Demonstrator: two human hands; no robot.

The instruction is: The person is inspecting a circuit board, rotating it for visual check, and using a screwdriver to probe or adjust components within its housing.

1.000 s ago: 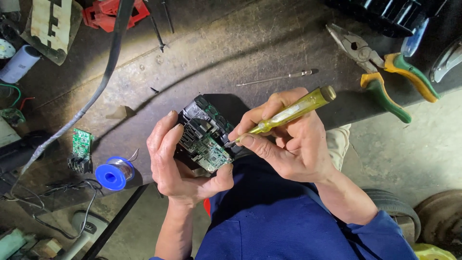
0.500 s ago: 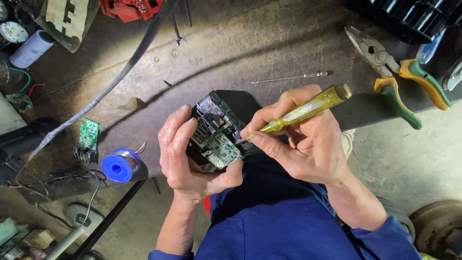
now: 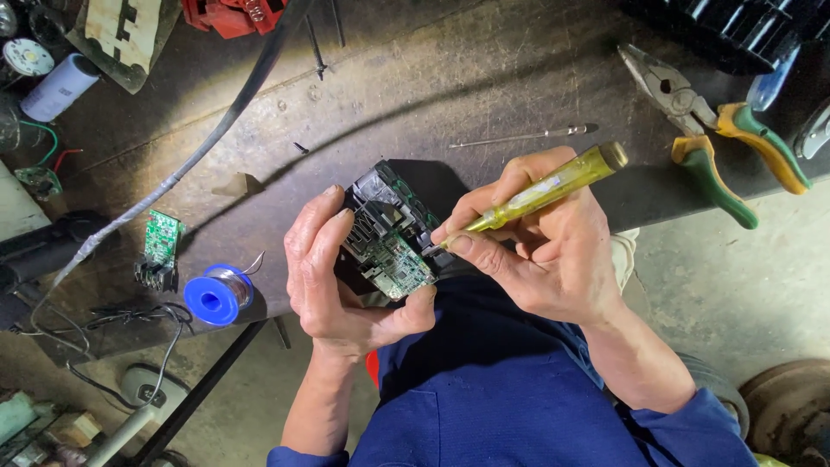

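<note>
A black plastic module with an exposed green circuit board (image 3: 391, 235) is cradled at the near edge of the worn workbench (image 3: 484, 86), clasped around its left side and underside by the left hand (image 3: 333, 277). A yellow-handled screwdriver (image 3: 540, 188) is pinched in the right hand (image 3: 553, 251), its tip set against the module's right edge. The casing is judged stiff and light, the bare board fragile (best gripped by the plastic sides). Green-and-orange pliers (image 3: 709, 130) lie far right; a blue solder spool (image 3: 216, 296) sits left.
</note>
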